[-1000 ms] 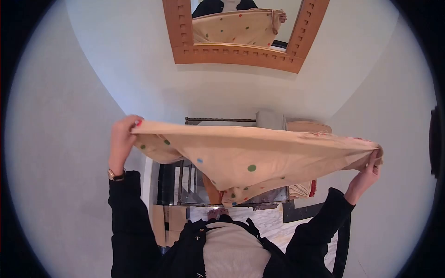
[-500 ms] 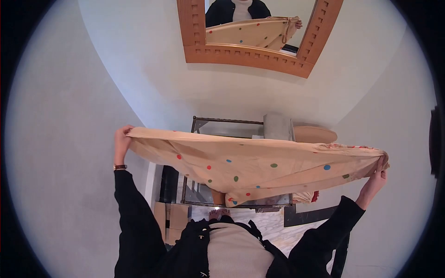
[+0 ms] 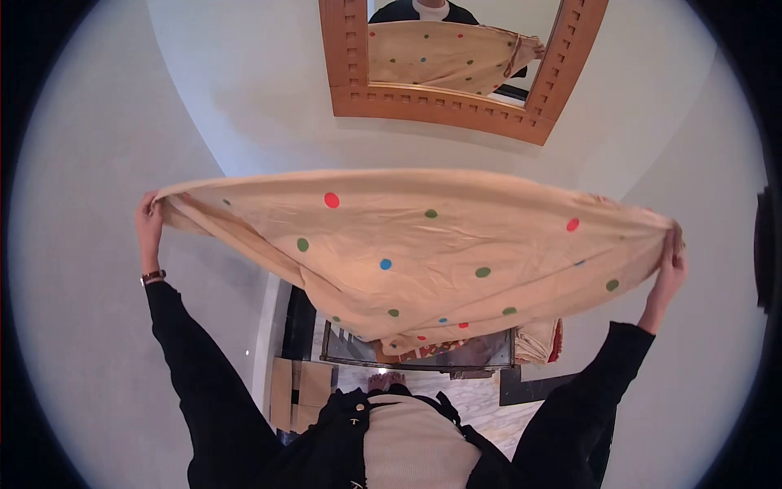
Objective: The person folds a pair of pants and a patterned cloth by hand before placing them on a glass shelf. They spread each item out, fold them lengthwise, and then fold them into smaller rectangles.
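Observation:
A large peach cloth (image 3: 440, 240) with red, green and blue dots is stretched wide in front of me. My left hand (image 3: 149, 213) is closed on its upper left corner, with the fingers pinching the edge. At the far right, my right hand (image 3: 673, 254) grips the opposite corner, where the fabric is bunched. The cloth sags between the hands, and its lower fold hangs in the middle over a glass-topped table (image 3: 342, 346). Most of the table is hidden behind the fabric.
A wood-framed mirror (image 3: 440, 122) on the wall reflects the cloth. Folded fabric (image 3: 536, 341) lies at the table's right end, and a patterned red piece (image 3: 432, 350) shows below the cloth. A cardboard box (image 3: 314, 387) stands at lower left on the marble floor (image 3: 481, 416).
My left hand has moved outward and up, and my right hand has risen slightly. The cloth is spread wider and higher, covering more of the table and wall behind.

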Demonstrator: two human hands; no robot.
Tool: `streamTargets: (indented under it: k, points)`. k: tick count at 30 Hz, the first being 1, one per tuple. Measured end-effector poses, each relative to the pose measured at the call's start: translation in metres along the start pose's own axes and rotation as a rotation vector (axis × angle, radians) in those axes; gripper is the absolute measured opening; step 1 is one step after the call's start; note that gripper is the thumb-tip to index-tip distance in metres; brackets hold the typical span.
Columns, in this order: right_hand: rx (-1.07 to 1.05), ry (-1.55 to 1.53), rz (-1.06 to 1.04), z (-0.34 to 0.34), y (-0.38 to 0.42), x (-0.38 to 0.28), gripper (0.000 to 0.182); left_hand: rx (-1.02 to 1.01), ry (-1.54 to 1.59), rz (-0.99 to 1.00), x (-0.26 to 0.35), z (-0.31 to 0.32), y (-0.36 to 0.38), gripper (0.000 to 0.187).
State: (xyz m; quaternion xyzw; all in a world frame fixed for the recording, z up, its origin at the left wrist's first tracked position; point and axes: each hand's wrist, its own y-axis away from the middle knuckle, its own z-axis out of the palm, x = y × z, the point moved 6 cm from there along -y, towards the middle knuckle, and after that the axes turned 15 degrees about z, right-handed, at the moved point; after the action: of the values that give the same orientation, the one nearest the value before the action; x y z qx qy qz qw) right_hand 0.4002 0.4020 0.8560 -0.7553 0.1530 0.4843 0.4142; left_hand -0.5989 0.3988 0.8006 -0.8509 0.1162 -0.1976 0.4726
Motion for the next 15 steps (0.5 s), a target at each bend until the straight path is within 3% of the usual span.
streamTargets:
  k: [1, 3, 6, 8, 9, 11, 12, 14, 15]
  points:
    - [0.007, 0.027, -0.051, 0.014, -0.01, -0.001, 0.043, -0.079, 0.032, -0.032, -0.012, 0.006, -0.005, 0.023]
    - [-0.169, 0.274, -0.047, 0.051, -0.038, 0.012, 0.045, -0.229, 0.093, -0.096, -0.038, 0.019, -0.011, 0.025]
    - [-0.522, 0.427, -0.027, 0.106, -0.09, 0.031, 0.044, -0.331, 0.207, -0.347, -0.062, 0.013, -0.034, 0.031]
    - [-0.494, 0.441, 0.135, 0.107, -0.145, 0.022, 0.042, -0.199, 0.034, -0.132, -0.071, -0.016, -0.086, 0.036]
    - [-0.481, 0.451, 0.218, 0.102, -0.164, 0.013, 0.042, -0.106, -0.079, -0.148, -0.063, -0.039, -0.116, 0.038]
    - [-0.473, -0.156, -0.001, 0.084, -0.183, -0.045, 0.045, 0.13, -0.216, -0.189, -0.036, -0.096, -0.173, 0.042]
    - [-0.441, -0.269, -0.055, 0.077, -0.182, -0.082, 0.047, 0.273, -0.239, -0.213, -0.022, -0.124, -0.191, 0.045]
    - [-0.416, -0.435, -0.126, 0.074, -0.183, -0.138, 0.05, 0.465, 0.17, -0.176, 0.034, -0.137, -0.218, 0.046]
    - [-0.424, -0.484, -0.141, 0.075, -0.188, -0.152, 0.05, 0.4, 0.122, -0.18, 0.031, -0.141, -0.229, 0.045]
